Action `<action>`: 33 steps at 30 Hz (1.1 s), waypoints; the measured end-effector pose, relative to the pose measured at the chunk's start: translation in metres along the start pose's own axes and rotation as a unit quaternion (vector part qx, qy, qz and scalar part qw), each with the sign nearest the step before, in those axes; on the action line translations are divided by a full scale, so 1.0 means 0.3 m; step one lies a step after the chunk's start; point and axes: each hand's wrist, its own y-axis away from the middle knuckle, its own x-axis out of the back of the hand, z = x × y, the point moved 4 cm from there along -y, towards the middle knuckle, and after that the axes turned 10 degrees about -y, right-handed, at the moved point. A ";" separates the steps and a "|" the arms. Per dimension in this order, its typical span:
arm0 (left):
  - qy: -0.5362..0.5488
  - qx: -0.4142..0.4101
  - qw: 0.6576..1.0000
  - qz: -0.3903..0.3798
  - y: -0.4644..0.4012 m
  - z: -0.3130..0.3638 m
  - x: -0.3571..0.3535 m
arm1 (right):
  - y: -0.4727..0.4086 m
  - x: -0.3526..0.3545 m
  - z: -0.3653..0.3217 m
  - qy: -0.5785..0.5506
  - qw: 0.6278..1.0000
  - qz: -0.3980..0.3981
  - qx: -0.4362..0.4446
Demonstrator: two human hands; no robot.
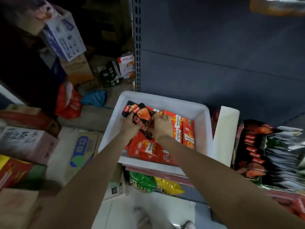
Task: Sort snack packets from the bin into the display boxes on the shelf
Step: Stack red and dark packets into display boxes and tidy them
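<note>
Dark grey metal shelf with a slotted upright post on its left edge. Sitting on the shelf deck is a white plastic bin, and just to its right a white display box, then a row of dark red-and-black packet boxes. The floor on the left is crowded with cardboard cartons, plus a red plastic bag and a blue one.
</note>
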 end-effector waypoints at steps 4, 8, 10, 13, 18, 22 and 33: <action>0.094 0.044 0.993 0.057 0.039 0.025 0.013 | 0.012 0.013 0.002 -0.050 0.997 0.039 -0.043; 0.121 0.072 0.989 0.045 0.057 0.064 -0.004 | -0.009 0.058 0.012 -0.225 0.972 0.025 -0.067; 0.131 0.078 0.986 0.073 0.063 0.076 0.001 | -0.012 0.098 0.013 -0.269 0.961 0.035 -0.062; 0.128 0.071 0.986 0.078 0.081 0.093 0.000 | 0.013 0.132 0.033 -0.353 0.932 0.022 -0.078; 0.202 -0.049 0.976 0.058 0.190 0.247 -0.032 | 0.139 0.244 0.163 -0.500 0.863 0.015 -0.068; 0.208 -0.141 0.968 0.023 0.299 0.434 -0.118 | 0.254 0.433 0.342 -0.441 0.895 0.064 -0.008; 0.076 -0.315 0.944 0.058 0.484 0.905 -0.415 | 0.402 0.823 0.751 -0.244 0.934 0.256 0.054</action>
